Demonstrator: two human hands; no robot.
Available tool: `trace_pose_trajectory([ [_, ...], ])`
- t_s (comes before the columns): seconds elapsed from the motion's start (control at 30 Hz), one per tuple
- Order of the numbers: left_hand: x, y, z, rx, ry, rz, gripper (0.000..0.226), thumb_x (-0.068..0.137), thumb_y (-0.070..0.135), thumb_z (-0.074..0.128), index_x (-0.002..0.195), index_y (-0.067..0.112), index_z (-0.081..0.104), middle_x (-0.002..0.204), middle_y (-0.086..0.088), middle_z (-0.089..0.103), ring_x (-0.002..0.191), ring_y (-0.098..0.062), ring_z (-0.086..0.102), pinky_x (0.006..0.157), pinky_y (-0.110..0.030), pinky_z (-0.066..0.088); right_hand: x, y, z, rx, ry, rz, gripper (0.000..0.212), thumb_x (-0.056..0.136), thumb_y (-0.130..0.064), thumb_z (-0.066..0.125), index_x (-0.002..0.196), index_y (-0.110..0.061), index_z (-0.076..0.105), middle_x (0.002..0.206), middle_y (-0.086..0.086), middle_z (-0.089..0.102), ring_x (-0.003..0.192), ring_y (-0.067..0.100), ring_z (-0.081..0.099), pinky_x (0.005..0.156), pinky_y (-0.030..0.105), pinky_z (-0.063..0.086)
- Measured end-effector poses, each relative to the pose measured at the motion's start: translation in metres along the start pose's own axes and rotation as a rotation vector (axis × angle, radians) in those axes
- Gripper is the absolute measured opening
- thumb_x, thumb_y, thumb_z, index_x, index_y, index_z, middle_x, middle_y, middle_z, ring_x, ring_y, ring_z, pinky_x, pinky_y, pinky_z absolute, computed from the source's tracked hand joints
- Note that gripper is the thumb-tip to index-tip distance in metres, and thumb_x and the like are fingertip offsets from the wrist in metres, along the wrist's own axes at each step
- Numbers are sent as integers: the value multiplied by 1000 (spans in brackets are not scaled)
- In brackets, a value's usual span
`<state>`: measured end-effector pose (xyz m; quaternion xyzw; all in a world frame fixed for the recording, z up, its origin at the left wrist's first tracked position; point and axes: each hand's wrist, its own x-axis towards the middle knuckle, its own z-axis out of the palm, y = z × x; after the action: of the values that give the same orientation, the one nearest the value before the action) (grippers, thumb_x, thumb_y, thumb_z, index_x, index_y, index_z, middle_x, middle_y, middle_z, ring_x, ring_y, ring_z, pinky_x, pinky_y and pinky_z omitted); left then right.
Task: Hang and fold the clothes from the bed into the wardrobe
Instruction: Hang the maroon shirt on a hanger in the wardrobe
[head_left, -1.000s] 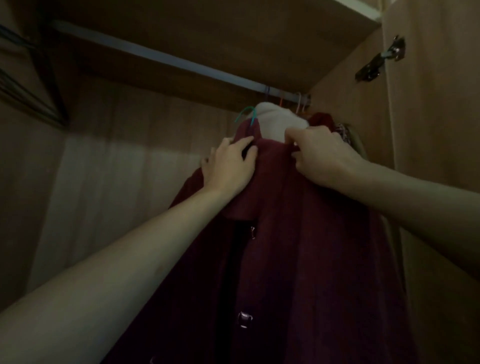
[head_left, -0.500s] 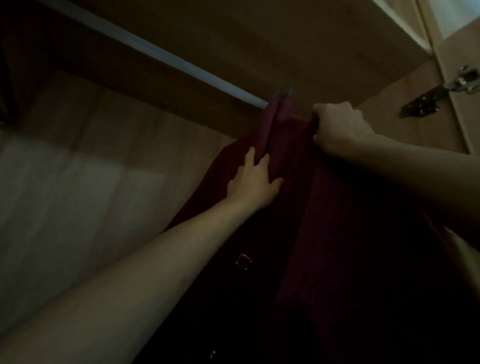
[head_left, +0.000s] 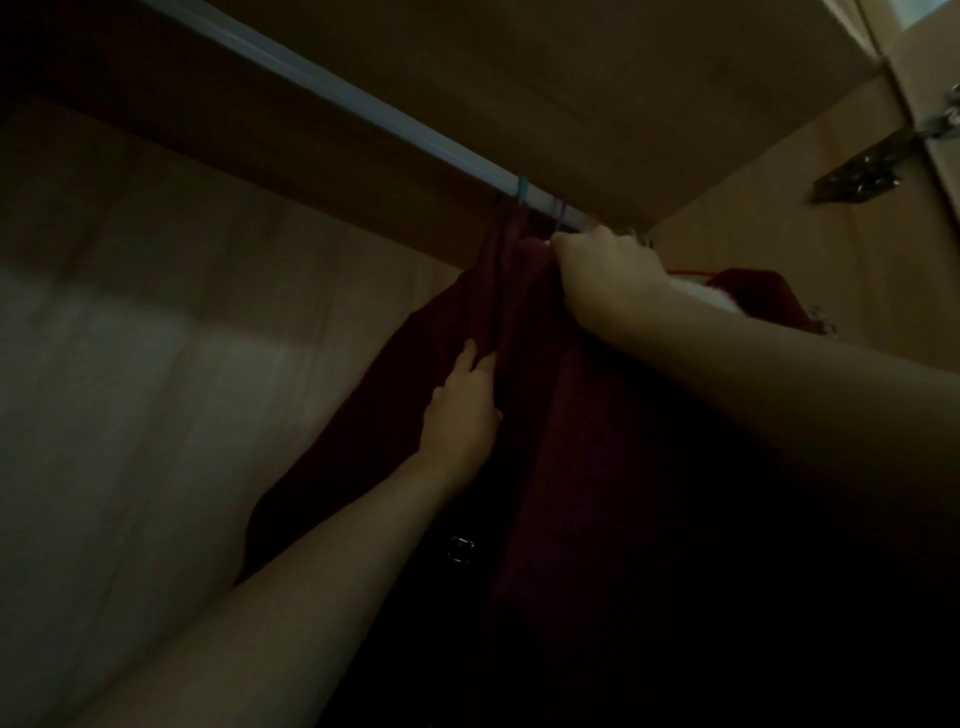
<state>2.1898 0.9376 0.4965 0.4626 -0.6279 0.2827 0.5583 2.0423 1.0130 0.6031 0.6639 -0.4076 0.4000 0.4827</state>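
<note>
Two hands on maroon garment (head_left: 597, 467), frame centre: right hand (head_left: 608, 280) grips collar under rail (head_left: 363, 109); left hand (head_left: 462, 410) flat, fingers open. Check teal hook (head_left: 522, 188) seated, smooth front.

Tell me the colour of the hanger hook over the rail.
Teal hook, head view.

A silver metal door hinge (head_left: 883, 156) is mounted right of the pale metal rail (head_left: 332, 88), on the brown wooden side panel (head_left: 753, 228).

Home wardrobe interior; wooden panels (head_left: 597, 78); hanging rail (head_left: 337, 91); door hinge (head_left: 857, 176)
</note>
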Motion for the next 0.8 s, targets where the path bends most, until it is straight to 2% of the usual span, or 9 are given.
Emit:
trace_pose_trajectory([
  [0.1, -14, 9, -5, -15, 0, 15, 64, 94, 6, 52, 151, 22, 27, 162, -10, 6, 140, -28, 32, 109, -45, 33, -16, -5, 10, -112, 89, 1, 32, 99, -17, 41, 129, -7, 45, 120, 17, 52, 103, 35, 57, 68, 40, 38],
  [0.2, -40, 17, -5, 14, -36, 50, 69, 96, 10, 52, 154, 18, 16, 162, -10, -5, 136, -26, 37, 104, -41, 38, -45, -7, 23, -224, 62, 47, 50, 99, -30, 37, 141, -4, 30, 135, 24, 42, 117, 40, 46, 92, 50, 39],
  [0.3, -70, 22, -4, -52, -112, 37, 75, 97, 18, 50, 155, 17, 1, 162, -4, -6, 135, -22, 38, 103, -30, 38, -77, -7, 29, -291, -2, 80, 62, 98, -41, 31, 149, -8, 19, 151, 26, 21, 136, 47, 24, 110, 61, 18],
  [0.4, -106, 22, 0, -100, -257, -17, 77, 101, 31, 44, 153, 25, -13, 163, -3, -4, 146, -20, 19, 116, -34, 23, -107, -11, 30, -320, -80, 21, 68, 97, -47, 24, 152, -9, 14, 158, 24, 6, 143, 49, 4, 113, 64, 4],
  [0.47, -137, 27, -1, -125, -347, -22, 75, 102, 38, 42, 152, 34, -14, 163, -1, -2, 147, -17, 15, 117, -34, 21, -133, -10, 25, -311, -143, -19, 73, 96, -50, 22, 153, -8, 8, 158, 25, 2, 143, 49, -2, 114, 63, -1],
  [0.53, -169, 31, -11, -63, -386, -62, 74, 101, 44, 41, 151, 37, -12, 162, 3, -5, 147, -18, 17, 117, -38, 24, -160, -11, 21, -274, -192, -41, 69, 98, -46, 22, 153, -6, 10, 158, 25, 1, 144, 48, -6, 115, 61, -3],
  [0.6, -200, 36, -26, 125, -392, -113, 67, 99, 53, 33, 152, 40, -7, 161, 6, -13, 146, -25, 21, 117, -47, 24, -187, -17, 18, -171, -232, -52, 65, 99, -41, 24, 152, -5, 14, 159, 23, 3, 145, 44, -6, 115, 60, -5],
  [0.7, -249, 49, -54, 330, -423, -135, 62, 97, 61, 23, 150, 46, -5, 159, 10, -22, 149, -24, 5, 120, -47, 8, -227, -38, 5, 94, -286, -11, 61, 99, -35, 28, 151, -6, 18, 160, 16, 7, 146, 39, -7, 114, 56, -9],
  [0.8, -289, 59, -84, 440, -484, -180, 63, 98, 53, 29, 151, 45, -4, 158, 10, -25, 149, -26, -3, 120, -47, 5, -261, -64, -17, 292, -323, 12, 63, 98, -38, 28, 152, -8, 15, 161, 12, 7, 146, 38, -8, 116, 55, -7],
])
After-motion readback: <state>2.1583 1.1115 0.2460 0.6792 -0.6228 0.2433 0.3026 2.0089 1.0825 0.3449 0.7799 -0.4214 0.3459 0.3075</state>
